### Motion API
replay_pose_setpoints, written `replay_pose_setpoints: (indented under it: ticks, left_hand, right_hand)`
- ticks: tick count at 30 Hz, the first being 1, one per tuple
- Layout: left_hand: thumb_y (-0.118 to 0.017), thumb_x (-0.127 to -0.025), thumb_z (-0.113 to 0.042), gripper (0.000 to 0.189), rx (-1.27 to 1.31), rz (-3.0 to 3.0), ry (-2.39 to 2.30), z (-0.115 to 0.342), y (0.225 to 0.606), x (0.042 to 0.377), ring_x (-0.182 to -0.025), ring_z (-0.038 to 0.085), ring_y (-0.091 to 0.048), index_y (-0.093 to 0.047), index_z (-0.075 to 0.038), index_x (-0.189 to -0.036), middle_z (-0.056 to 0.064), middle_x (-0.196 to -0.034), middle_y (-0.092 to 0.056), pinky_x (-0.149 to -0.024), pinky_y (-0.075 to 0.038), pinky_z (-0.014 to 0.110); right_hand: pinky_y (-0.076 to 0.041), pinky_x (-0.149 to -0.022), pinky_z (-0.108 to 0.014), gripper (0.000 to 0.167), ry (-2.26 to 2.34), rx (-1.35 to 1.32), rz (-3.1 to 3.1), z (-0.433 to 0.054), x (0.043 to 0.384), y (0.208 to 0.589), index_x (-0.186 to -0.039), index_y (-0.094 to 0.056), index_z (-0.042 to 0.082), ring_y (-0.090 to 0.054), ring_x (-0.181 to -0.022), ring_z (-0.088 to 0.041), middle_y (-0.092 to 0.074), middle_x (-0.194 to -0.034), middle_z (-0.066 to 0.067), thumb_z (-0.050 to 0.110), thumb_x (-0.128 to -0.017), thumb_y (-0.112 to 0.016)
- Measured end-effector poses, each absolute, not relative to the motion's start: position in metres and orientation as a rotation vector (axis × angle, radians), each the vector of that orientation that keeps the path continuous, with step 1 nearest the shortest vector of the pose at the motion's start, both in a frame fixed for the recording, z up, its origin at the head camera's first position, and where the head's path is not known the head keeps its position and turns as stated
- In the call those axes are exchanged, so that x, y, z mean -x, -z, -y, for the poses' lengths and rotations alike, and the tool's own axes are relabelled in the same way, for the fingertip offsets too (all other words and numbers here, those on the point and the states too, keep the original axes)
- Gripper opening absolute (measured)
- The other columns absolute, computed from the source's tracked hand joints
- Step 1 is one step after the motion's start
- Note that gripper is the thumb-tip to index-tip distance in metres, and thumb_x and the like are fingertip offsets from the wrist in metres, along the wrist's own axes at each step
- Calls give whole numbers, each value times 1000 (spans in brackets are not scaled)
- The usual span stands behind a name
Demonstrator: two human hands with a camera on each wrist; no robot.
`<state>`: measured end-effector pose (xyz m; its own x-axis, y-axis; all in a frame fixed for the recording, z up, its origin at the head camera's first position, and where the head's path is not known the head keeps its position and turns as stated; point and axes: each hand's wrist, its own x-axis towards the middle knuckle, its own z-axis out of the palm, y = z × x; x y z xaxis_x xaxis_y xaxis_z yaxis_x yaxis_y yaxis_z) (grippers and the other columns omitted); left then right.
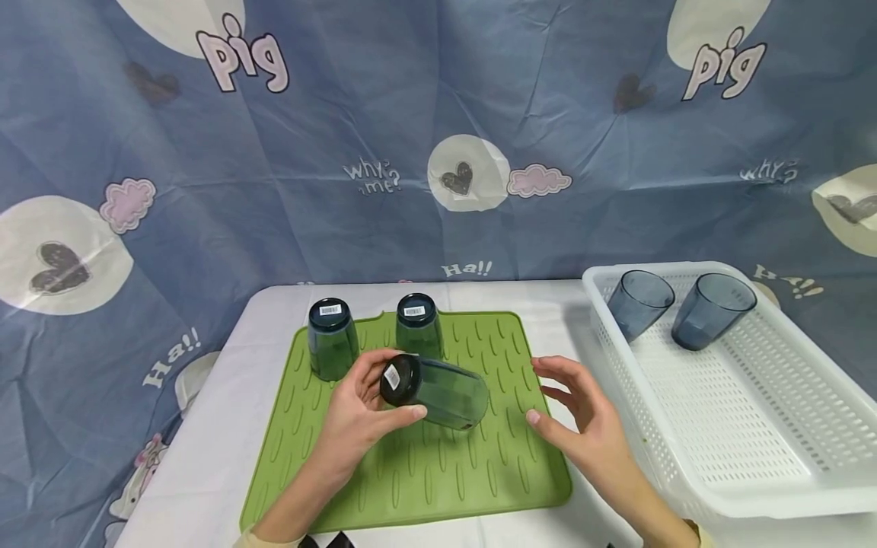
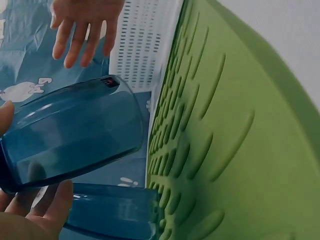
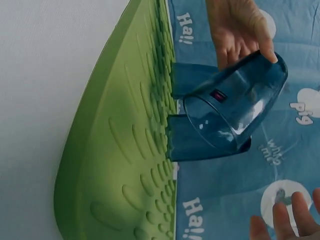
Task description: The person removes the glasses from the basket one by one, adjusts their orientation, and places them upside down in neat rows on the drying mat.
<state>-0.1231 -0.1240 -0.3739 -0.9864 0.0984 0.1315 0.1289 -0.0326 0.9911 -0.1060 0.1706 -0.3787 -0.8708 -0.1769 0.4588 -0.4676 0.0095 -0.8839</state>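
Note:
My left hand (image 1: 366, 403) grips a blue tinted drinking glass (image 1: 448, 392) near its base, thumb on one side and fingers on the other. The glass lies tilted sideways above the green drying mat (image 1: 479, 479), its mouth toward the right and its labelled base toward the left. In the right wrist view a small dark sticker shows on the held glass (image 3: 250, 95). My right hand (image 1: 582, 426) hovers over the mat's right edge, fingers spread apart and holding nothing. Behind the held glass, two more glasses stand upside down on the mat, one at left (image 1: 332, 342) and one farther right (image 1: 419, 327).
To the right sits a white perforated plastic basket (image 1: 651, 418), with two glasses leaning inside, one at its far left (image 1: 637, 304) and another beside it (image 1: 712, 312). A white cloth (image 1: 192, 472) covers the table. A blue patterned curtain (image 1: 384, 99) hangs behind.

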Motion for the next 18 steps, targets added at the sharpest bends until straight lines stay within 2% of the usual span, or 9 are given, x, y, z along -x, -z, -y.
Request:
replay_pose_setpoints:
  ticks: [4, 9, 13, 18]
  left_hand:
    - [-90, -68, -5, 70, 320, 2298, 2073, 124, 371, 122, -118, 18, -58, -56, -15, -128, 2, -127, -63, -100, -46, 27]
    - [-91, -68, -13, 70, 328, 2373, 1980, 117, 367, 124, -119, 13, -57, -57, -22, -128, -3, -125, -63, -106, -42, 36]
    - [-91, -68, -14, 68, 349, 2373, 1949, 108, 365, 130, -115, 14, -58, -58, -22, -127, -2, -123, -62, -104, -42, 42]
    - [-90, -69, -12, 67, 417, 2349, 1965, 94, 365, 141, -112, 17, -60, -58, -20, -128, 1, -122, -62, -103, -44, 40]
  right_hand:
    - [-44, -102, -33, 60, -1942, -619, 2095, -173, 108, 380, -135, -48, -2, -46, -126, -35, -53, -135, -15, -17, -80, -68]
    - [-43, -103, -34, 59, -1940, -595, 2110, -176, 110, 380, -135, -48, -1, -46, -127, -31, -52, -136, -15, -15, -81, -68]
    - [-43, -103, -34, 56, -1959, -593, 2105, -178, 112, 381, -135, -48, -2, -46, -128, -30, -52, -136, -18, -14, -83, -66]
    - [-43, -104, -36, 51, -2006, -573, 2092, -181, 113, 382, -136, -47, -3, -44, -130, -33, -52, -137, -16, -12, -88, -62]
